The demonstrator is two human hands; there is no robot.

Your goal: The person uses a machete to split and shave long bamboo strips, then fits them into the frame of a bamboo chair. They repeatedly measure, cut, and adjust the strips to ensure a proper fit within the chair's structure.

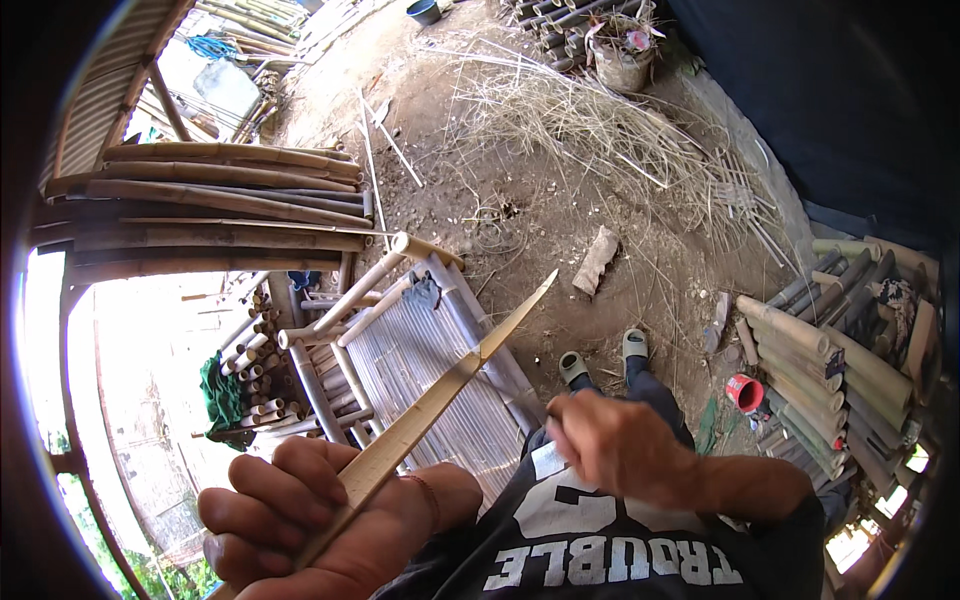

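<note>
My left hand (330, 520) is closed around the wide end of a pale split bamboo strip (420, 405). The strip tapers to a point and slants up and away to the right, with a darker node line across it. Curled in front of my dark shirt, my right hand (615, 440) is apart from the strip. Its fingers are closed, and whatever they may grip is hidden. Beneath the strip stands a bamboo bench (420, 345) with a slatted seat, and a dark cloth (423, 292) lies on its frame.
Bamboo poles (220, 195) are stacked on a rack at left. More cut bamboo (800, 350) is piled at right beside a red container (744, 393). Dry shavings (590, 125) litter the dirt floor. A rough block (597, 262) lies beyond my sandals (634, 344).
</note>
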